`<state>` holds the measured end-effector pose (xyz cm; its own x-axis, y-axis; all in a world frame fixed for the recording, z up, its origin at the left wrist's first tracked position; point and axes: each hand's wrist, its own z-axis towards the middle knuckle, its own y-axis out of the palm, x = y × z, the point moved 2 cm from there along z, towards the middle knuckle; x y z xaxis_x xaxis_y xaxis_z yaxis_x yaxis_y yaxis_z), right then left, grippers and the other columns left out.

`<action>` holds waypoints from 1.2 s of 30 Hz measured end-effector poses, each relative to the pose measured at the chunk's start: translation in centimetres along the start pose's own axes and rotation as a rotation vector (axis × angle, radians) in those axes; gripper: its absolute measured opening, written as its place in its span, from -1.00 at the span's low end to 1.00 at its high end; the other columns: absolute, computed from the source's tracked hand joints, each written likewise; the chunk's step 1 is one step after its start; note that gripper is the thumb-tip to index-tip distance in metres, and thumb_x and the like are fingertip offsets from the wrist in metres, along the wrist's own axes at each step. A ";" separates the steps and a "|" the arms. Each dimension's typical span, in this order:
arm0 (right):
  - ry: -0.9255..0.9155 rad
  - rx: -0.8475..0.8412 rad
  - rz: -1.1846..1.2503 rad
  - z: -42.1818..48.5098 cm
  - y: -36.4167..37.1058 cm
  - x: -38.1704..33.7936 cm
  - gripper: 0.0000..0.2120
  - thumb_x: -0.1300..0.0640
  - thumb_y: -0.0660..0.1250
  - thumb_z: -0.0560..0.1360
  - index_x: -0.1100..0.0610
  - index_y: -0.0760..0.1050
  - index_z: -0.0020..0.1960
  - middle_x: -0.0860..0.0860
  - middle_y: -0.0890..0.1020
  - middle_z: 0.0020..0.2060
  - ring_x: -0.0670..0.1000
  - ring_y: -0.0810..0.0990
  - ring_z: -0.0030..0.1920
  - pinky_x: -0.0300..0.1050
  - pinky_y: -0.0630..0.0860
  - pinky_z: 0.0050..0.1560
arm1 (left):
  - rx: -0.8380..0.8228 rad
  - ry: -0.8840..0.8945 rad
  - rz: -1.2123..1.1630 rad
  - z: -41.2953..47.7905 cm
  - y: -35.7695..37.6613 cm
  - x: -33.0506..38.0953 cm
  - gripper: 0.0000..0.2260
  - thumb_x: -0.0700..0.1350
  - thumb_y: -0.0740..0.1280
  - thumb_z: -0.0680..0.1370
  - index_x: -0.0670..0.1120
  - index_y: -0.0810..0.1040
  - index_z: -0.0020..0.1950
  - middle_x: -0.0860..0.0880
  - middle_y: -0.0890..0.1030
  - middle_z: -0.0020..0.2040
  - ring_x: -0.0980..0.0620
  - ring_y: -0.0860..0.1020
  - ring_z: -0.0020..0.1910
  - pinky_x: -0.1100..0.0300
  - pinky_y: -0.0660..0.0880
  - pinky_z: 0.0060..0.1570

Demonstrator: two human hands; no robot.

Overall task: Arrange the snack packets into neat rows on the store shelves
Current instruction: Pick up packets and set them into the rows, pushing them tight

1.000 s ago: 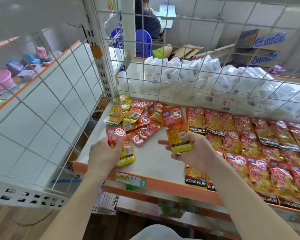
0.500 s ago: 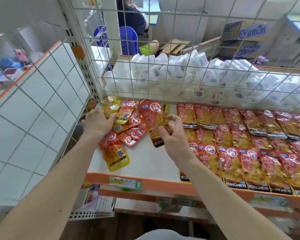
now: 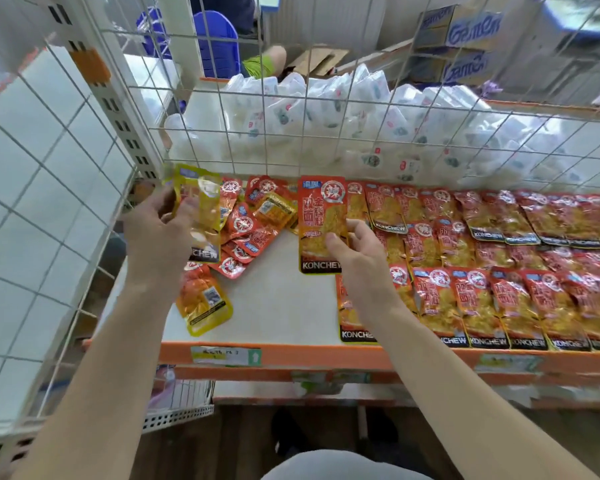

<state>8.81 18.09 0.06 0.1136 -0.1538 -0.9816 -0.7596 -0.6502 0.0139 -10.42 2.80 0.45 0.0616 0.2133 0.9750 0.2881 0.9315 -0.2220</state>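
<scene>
**Row extension under way**

Right hand (image 3: 357, 258): fingers pinch a flat, glossy red packet (image 3: 321, 216) just left of the laid rows (image 3: 499, 299) on the shelf (image 3: 274, 306). Left hand (image 3: 160, 230): fingers clamp a yellow foil packet (image 3: 201, 209), further left of the rows. Recommended: set the red packet flush, label up, edges aligned; slick film slides.

left hand (image 3: 160, 233) has lifted a yellow packet (image 3: 201, 206) up off the loose pile (image 3: 248, 233)
</scene>
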 end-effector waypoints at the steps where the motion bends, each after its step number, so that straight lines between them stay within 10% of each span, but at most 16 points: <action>1: 0.004 0.007 0.009 -0.1 -0.5 -0.1 -0.93 0.21 0.28 0.62 0.09 0.51 0.08 0.12 0.67 -0.04 0.11 0.64 -0.02 -0.09 0.55 0.08 | -0.070 -0.052 -0.145 -1.5 1.2 1.0 -0.92 -0.13 0.38 0.59 -0.07 0.67 0.01 0.06 0.67 -0.16 -0.04 0.62 -0.11 -0.11 0.62 0.00; 6: -0.028 0.044 0.027 -0.6 -4.0 -0.9 -0.96 0.19 0.30 0.61 0.15 0.51 0.05 0.00 0.63 -0.16 -0.07 0.59 -0.12 -0.18 0.52 0.03 | -0.238 -0.224 -0.410 -6.5 6.3 3.2 -0.87 -0.24 0.32 0.62 -0.03 0.59 -0.03 0.08 0.69 -0.27 0.09 0.64 -0.28 0.12 0.61 -0.27; 11: -0.089 0.122 -0.026 -1.8 -9.2 -1.0 -0.89 0.05 0.35 0.60 0.07 0.51 -0.06 -0.10 0.51 -0.29 -0.21 0.45 -0.35 -0.38 0.43 -0.24 | -0.296 -0.191 -0.337 -9.8 9.2 3.8 -0.90 -0.20 0.42 0.56 0.01 0.64 -0.06 0.11 0.68 -0.28 0.11 0.63 -0.24 -0.03 0.58 0.00; 23: -0.043 0.201 0.038 -6.9 -25.9 -1.6 -0.97 0.16 0.42 0.55 0.11 0.61 -0.05 0.20 0.69 -0.10 0.19 0.64 -0.10 0.09 0.59 0.05 | -0.306 -0.172 -0.273 -21.3 20.5 5.6 -0.87 -0.22 0.49 0.49 0.01 0.64 -0.08 0.05 0.70 -0.24 0.00 0.63 -0.21 -0.18 0.56 0.14; 28: -0.055 0.281 0.073 -8.8 -34.6 -0.9 -0.95 0.21 0.41 0.54 0.09 0.59 -0.09 -0.11 0.72 -0.28 -0.16 0.68 -0.22 -0.34 0.55 -0.19 | -0.334 -0.069 -0.236 -26.8 27.2 7.1 -0.84 -0.22 0.49 0.50 0.03 0.59 -0.07 0.17 0.67 -0.33 0.19 0.61 -0.30 0.34 0.53 -0.18; 36: 0.012 0.361 0.090 -11.5 -45.4 -0.2 -0.97 0.15 0.44 0.52 0.05 0.62 -0.07 0.02 0.74 -0.13 0.06 0.71 -0.06 0.05 0.61 0.09 | -0.376 -0.066 -0.190 -34.0 36.0 8.7 -0.83 -0.19 0.51 0.49 0.04 0.61 -0.03 0.01 0.71 -0.12 0.06 0.67 -0.14 0.11 0.61 -0.02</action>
<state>50.61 39.12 1.85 0.0417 -0.2091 -0.9770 -0.9436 -0.3297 0.0303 32.94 28.15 1.13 -0.0840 0.0783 0.9934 0.6178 0.7863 -0.0097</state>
